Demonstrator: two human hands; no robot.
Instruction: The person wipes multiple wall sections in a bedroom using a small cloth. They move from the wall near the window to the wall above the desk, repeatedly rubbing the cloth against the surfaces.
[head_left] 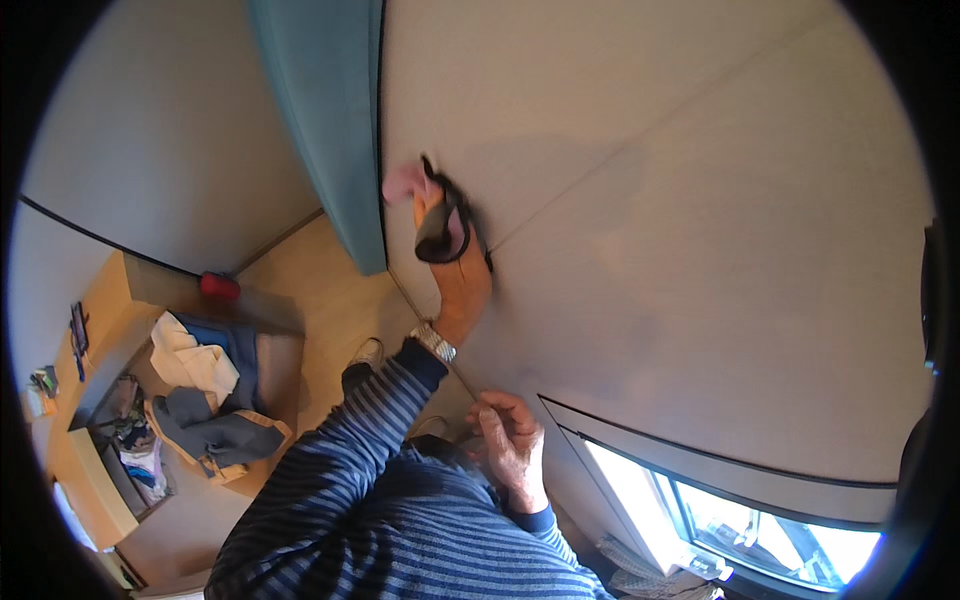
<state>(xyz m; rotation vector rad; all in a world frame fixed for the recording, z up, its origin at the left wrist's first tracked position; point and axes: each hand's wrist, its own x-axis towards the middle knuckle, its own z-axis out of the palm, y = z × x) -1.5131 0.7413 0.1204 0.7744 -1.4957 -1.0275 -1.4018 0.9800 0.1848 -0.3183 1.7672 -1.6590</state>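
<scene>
My left hand, with a silver watch at its wrist, reaches up to the pale wall panel. Its fingers are closed and partly smeared by motion. A pink cloth sticks out beyond the fingertips. Around the hand is a black curved piece, which looks like a handle or strap against the panel; how it is fixed is hidden. Nearer my body, my right hand hangs below the panel with loosely bent fingers, the thumb apart, and nothing visible in it.
Beside my left hand runs a blue-green upright panel. At the left, a wooden unit with an open drawer holds clothes; a dark garment and a cream cloth lie by it. A red object sits behind. A window is at lower right.
</scene>
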